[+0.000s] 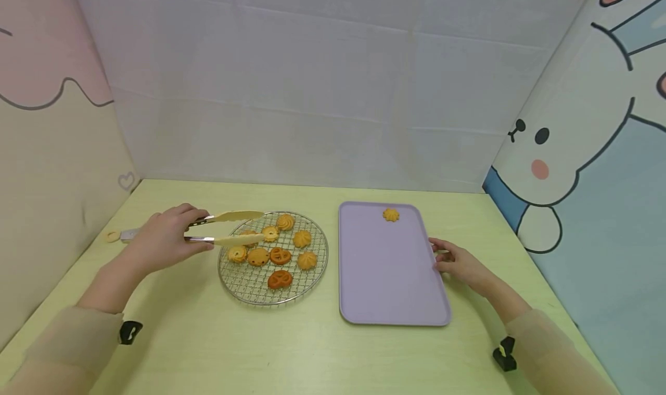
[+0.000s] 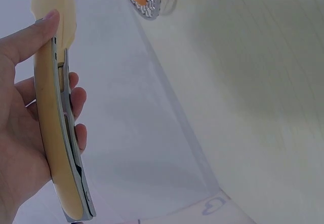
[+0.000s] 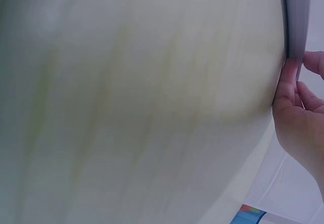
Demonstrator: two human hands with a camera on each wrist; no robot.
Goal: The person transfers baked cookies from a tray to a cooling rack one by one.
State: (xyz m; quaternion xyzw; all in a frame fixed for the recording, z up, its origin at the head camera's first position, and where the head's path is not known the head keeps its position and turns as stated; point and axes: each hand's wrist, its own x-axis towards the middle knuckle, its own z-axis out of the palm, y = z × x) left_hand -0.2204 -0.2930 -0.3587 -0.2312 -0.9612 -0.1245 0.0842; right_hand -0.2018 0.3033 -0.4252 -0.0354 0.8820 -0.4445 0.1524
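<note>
My left hand [image 1: 163, 239] grips a pair of tongs [image 1: 240, 240] with cream tips and metal arms. The tips stand apart over the left side of a round wire rack [image 1: 244, 290], with nothing visible between them. Several cookies lie on the rack, among them a swirled cookie [image 1: 307, 261], a bear-like cookie [image 1: 258, 257] and a pretzel-shaped cookie [image 1: 280, 279]. Right of the rack lies a purple tray [image 1: 390, 268], with one flower-shaped cookie [image 1: 391, 214] near its far edge. My right hand [image 1: 463, 268] pinches the tray's right rim [image 3: 297, 21] between thumb and fingers.
A pale yellow-green table [image 1: 291, 349] carries everything. White sheeting [image 1: 312, 94] stands along its far edge. Cartoon-printed panels close in the left side and the right side [image 1: 598, 221]. Each wrist has a small black clip [image 1: 504, 354] at its sleeve.
</note>
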